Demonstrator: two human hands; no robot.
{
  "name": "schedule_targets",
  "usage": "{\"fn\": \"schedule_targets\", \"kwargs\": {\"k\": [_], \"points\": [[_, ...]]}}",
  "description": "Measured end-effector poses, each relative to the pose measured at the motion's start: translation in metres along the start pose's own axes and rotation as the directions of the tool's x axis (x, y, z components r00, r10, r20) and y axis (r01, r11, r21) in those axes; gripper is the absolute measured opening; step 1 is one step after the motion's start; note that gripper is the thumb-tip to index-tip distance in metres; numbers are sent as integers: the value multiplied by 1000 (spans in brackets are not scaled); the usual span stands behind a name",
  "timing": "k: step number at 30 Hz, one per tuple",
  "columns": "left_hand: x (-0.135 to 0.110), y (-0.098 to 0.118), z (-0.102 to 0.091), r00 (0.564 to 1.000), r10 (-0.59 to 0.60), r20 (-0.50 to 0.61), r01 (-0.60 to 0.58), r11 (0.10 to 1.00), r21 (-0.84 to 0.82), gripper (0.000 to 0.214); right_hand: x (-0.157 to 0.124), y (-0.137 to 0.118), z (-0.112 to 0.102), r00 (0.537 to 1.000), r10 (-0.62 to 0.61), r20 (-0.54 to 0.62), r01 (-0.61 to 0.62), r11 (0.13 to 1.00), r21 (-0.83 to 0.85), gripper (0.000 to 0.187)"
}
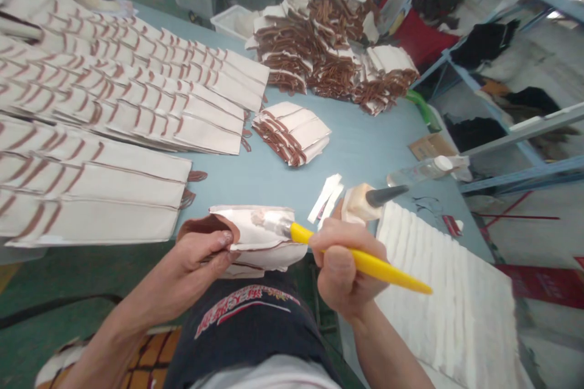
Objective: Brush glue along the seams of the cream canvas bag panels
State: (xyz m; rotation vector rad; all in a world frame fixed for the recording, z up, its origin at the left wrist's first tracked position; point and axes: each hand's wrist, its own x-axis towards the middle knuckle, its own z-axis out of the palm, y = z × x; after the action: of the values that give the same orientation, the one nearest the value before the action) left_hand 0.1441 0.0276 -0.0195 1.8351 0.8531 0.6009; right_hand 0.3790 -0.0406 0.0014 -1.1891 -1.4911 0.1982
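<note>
My left hand (203,270) pinches the near end of a white and brown fabric piece (260,234) at the table's front edge, where its brown flap curls up. In my right hand (349,264) is a paintbrush with a yellow handle (387,270). Its pale, wet-looking bristles (277,223) touch the white face of the piece, and a brownish smear shows beside them. Just beyond my right hand stands a cream-coloured block-like container (358,203) with a dark tapered handle (387,196) sticking out. White strips (325,197) lie to its left.
Overlapping rows of white pieces with brown edges (123,106) cover the table's left. A small stack (294,134) sits mid-table, with tall brown and white piles (319,42) behind. White padding sheets (442,292) and a clear bottle (420,170) are at right, near blue shelving (493,127).
</note>
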Motion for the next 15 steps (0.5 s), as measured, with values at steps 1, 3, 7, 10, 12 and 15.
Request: {"fn": "schedule_targets", "kwargs": {"k": [1, 3, 7, 10, 12, 15], "points": [[-1, 0, 1, 1000, 3, -6, -3, 1000, 13, 36, -2, -6, -1, 999, -37, 15, 37, 999, 21, 30], [-4, 0, 3, 1000, 8, -11, -8, 999, 33, 32, -3, -16, 2, 995, -99, 24, 98, 994, 46, 29], [-9, -4, 6, 999, 13, 34, -15, 997, 75, 28, -2, -30, 13, 974, -177, 144, 180, 984, -4, 28], [-13, -7, 7, 1000, 22, 21, -24, 995, 101, 27, -4, -34, 15, 961, -209, 181, 208, 978, 25, 31], [-14, -8, 7, 999, 42, 1, -42, 992, 117, 27, -6, -33, 13, 978, -175, 112, 174, 985, 25, 34], [-12, -7, 10, 995, 82, -49, -73, 984, 165, 29, -7, -27, 9, 993, -115, -23, 115, 993, -17, 32]]}}
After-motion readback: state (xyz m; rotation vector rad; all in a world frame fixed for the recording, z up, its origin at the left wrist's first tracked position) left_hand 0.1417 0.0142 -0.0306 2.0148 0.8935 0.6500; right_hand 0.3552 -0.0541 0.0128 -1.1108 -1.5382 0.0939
